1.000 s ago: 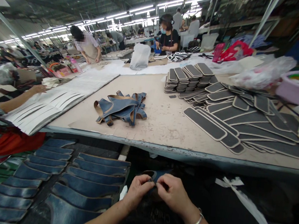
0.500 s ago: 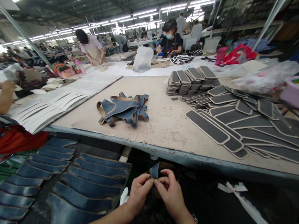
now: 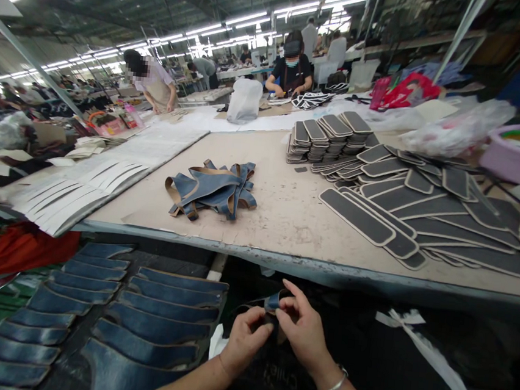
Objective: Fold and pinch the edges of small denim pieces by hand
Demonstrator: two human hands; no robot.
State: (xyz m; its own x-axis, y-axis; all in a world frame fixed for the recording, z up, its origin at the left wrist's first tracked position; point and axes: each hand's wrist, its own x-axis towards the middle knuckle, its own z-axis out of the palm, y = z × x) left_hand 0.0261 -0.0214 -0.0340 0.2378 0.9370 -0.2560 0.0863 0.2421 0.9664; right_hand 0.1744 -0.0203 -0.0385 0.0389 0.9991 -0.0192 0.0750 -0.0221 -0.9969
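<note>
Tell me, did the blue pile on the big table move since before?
No, the blue pile hasn't gone any way. It lies in the same spot behind the table's front edge.

Wide beige flat tabletop (image 3: 279, 227) across mid-frame. On it, left of centre: loose heap of blue curved leather straps (image 3: 217, 191). Right side: overlapping black oblong pale-edged panels (image 3: 393, 189), with upright piles of black rounded-end pale-edged pieces (image 3: 330, 134) at their upper left. Lilac round tub (image 3: 514, 161) at right edge, upper right of the panels. White translucent plastic bag (image 3: 244, 100) upper centre, behind straps. Lower left, below tabletop edge: blue curved leather cutouts (image 3: 161, 314), overlapping, in two columns.
</note>
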